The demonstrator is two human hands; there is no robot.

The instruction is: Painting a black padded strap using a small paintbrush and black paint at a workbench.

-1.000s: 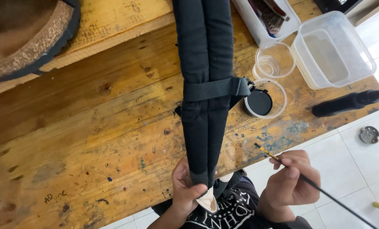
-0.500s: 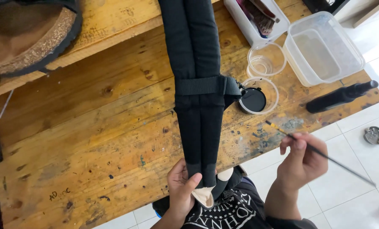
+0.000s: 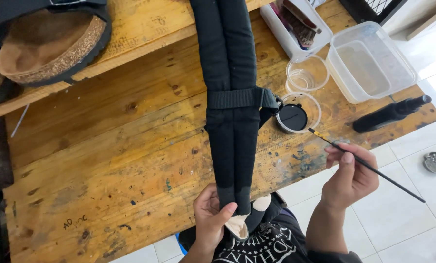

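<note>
one cup [image 3: 292, 117] of black paint

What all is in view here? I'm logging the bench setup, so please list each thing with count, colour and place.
padded straps: two, black, side by side down the bench middle, joined by a cross band
workbench: one, yellow-brown wood, paint-flecked
sandal: one, cork footbed and black sole, top left shelf
round cup of black paint: one, clear, right of the straps
empty round cup: one, clear, just above the paint cup
rectangular tub: one, clear, top right
brush tray: one, white, top centre
bottle: one, black, lying at the right edge
thin brush: one, black handle
left hand: grips the strap ends
right hand: holds the thin brush
</note>
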